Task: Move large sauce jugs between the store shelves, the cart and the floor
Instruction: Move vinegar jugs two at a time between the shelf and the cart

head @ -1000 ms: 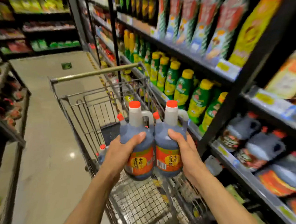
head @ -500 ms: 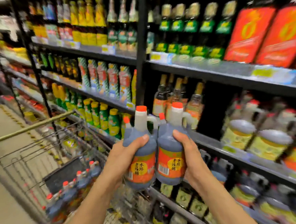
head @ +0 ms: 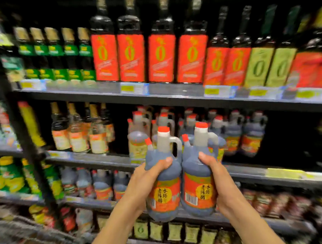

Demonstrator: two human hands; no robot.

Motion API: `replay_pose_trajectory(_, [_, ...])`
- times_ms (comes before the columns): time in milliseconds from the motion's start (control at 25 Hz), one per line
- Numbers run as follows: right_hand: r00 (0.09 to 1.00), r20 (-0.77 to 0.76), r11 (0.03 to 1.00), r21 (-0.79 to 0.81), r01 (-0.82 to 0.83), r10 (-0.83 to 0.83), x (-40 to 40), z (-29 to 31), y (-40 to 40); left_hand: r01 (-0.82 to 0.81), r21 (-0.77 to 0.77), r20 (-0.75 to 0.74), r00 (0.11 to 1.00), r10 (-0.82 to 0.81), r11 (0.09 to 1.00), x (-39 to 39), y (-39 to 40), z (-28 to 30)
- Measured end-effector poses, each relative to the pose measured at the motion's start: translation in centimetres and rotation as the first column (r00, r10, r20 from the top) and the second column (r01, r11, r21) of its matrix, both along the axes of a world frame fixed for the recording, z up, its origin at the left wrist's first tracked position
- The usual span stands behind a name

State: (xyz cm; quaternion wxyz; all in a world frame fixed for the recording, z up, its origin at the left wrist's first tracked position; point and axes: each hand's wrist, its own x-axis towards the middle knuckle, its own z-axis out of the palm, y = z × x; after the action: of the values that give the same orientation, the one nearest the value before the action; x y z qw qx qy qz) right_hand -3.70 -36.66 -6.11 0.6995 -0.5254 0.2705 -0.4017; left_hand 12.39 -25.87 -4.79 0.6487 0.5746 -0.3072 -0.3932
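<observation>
I hold two large dark sauce jugs side by side in front of the store shelves. My left hand (head: pixel 146 180) grips the left jug (head: pixel 164 192) by its body, thumb across the front. My right hand (head: pixel 220 182) grips the right jug (head: pixel 198 190) the same way. Both jugs have red caps, white necks with handles and orange-red labels, and they touch each other. Behind them, on the middle shelf (head: pixel 271 170), stand several matching jugs (head: pixel 250 134). A dark gap shows on that shelf to the right.
The top shelf carries tall dark bottles with red labels (head: pixel 131 54) and green labels (head: pixel 55 52). Smaller bottles (head: pixel 77 133) stand left of the jugs. A black upright post (head: pixel 20 118) runs down the left. The cart rim (head: pixel 31 233) is blurred at bottom left.
My view has swung right from the cart to face the shelves squarely. Both hands still grip the two jugs, now raised in front of the middle shelf's matching jugs.
</observation>
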Motion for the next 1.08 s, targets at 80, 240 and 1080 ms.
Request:
replay_pose_trajectory(80, [1.0,-0.015,1.0,-0.004,0.017,-0.017,-4.7,-0.4,-3.1,0.035,0.031,-0.01,0.999,-0.034,0.999,-4.3,-3.9,-0.3])
replay_pose_trajectory(240, [0.997,-0.039,0.998,-0.023,0.062,-0.063,-13.4,-0.5,-9.0,0.1,0.087,-0.031,0.995,-0.097,0.991,-12.2,-10.8,-1.0])
replay_pose_trajectory(1080, [0.956,-0.291,0.989,0.122,0.086,-0.048,-21.1,2.9,-25.1,0.17,0.248,-0.052,0.985,-0.163,0.954,-19.2,-28.2,0.6])
